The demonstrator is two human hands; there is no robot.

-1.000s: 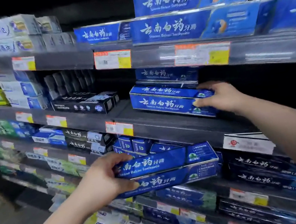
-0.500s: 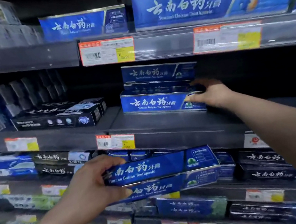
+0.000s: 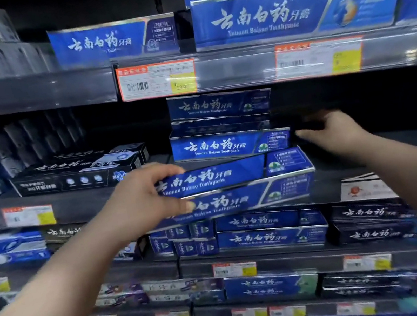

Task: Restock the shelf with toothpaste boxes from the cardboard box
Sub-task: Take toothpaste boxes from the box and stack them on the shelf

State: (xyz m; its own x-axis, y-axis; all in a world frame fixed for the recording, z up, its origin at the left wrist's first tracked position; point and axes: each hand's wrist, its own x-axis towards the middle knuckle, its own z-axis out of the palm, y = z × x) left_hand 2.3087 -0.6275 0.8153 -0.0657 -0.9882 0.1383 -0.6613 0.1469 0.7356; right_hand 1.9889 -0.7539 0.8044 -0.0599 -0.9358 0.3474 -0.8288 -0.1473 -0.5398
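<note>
**Clerk:** Blue toothpaste boxes (image 3: 236, 186), two, stacked; held at their left end by the left hand (image 3: 138, 204), thumb under, fingers over the top box; half a second ago they hung lower, in front of the shelf below; now raised to the lip of the middle shelf (image 3: 365, 152), just in front of the shelved stack (image 3: 227, 130).

**Checker:** And the right hand (image 3: 334, 132)?

**Clerk:** Was pressed to the right end of the shelved stack; now drawn slightly off it, just beside; fingers curled, holding nothing.

**Checker:** Meaning for the task?

**Clerk:** Stack judged squared up; the next pair likely goes on top or alongside; space to the right is dark and seems vacant.

**Checker:** Boxes relative to the grip?

**Clerk:** Long axis runs rightward from the left hand; right ends unsupported, tilted a little upward; grip clenched on both boxes.

**Checker:** Cardboard box?

**Clerk:** Not in view.
</note>
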